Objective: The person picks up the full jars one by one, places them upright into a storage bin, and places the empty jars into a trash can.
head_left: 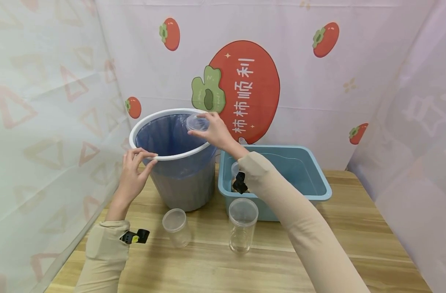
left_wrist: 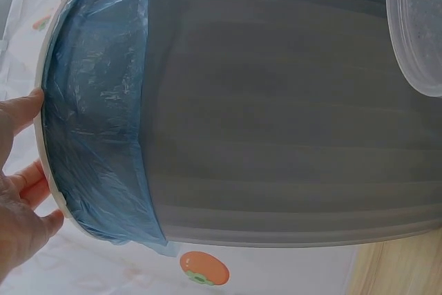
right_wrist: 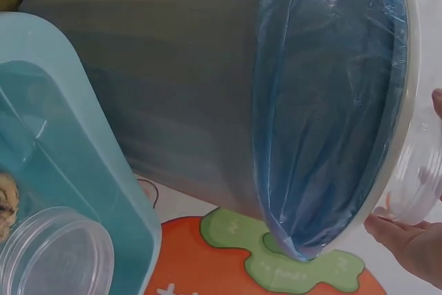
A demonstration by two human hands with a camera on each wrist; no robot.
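Observation:
Over the mouth of a grey trash bin [head_left: 186, 191], my right hand [head_left: 214, 130] holds a small clear plastic jar [head_left: 199, 123], tilted, between thumb and fingers. The right wrist view shows the jar [right_wrist: 418, 170] just past the bin's white rim [right_wrist: 407, 108]. My left hand [head_left: 133, 175] pinches the near left of that rim, thumb on its outer side; the thumb [left_wrist: 24, 108] shows against the rim in the left wrist view. A blue liner bag [head_left: 158, 134] lines the bin and folds down outside. Two clear jars stand on the table, a shorter one [head_left: 177, 228] and a taller one [head_left: 242, 228].
A teal plastic tub [head_left: 319, 195] stands right of the bin, partly behind my right sleeve. Inside it are a clear round container [right_wrist: 65, 260] and a wrinkled brown thing [right_wrist: 7, 202]. White printed sheets [head_left: 310, 89] hang behind and beside the wooden table [head_left: 208, 272].

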